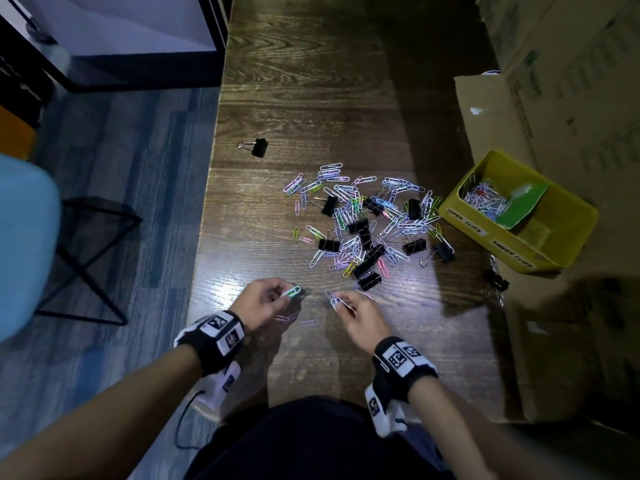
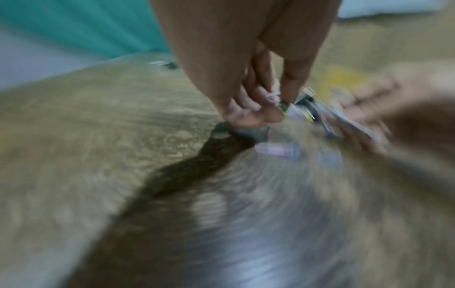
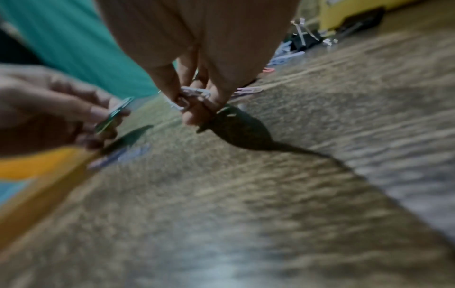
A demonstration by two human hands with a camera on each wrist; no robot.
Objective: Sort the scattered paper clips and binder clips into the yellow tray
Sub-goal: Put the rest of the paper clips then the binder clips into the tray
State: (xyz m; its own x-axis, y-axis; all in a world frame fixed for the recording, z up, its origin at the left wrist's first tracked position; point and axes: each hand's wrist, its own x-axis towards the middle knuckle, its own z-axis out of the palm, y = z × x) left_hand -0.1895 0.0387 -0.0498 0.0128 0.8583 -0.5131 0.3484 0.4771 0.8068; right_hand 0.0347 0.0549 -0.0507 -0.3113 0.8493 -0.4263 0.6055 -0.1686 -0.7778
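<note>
A heap of coloured paper clips mixed with black binder clips lies mid-table. The yellow tray stands at the right, with paper clips in its far compartment behind a green divider. Near the front, my left hand pinches a few paper clips, white and green; the same hand shows blurred in the left wrist view. My right hand pinches a small bunch of pale paper clips, seen too in the right wrist view. Both hands hover just above the wood.
One binder clip lies alone at the far left of the wooden table. Another binder clip sits by the tray's near corner. Cardboard boxes wall the right side. Loose clips lie between my hands. The table's left edge drops to the floor.
</note>
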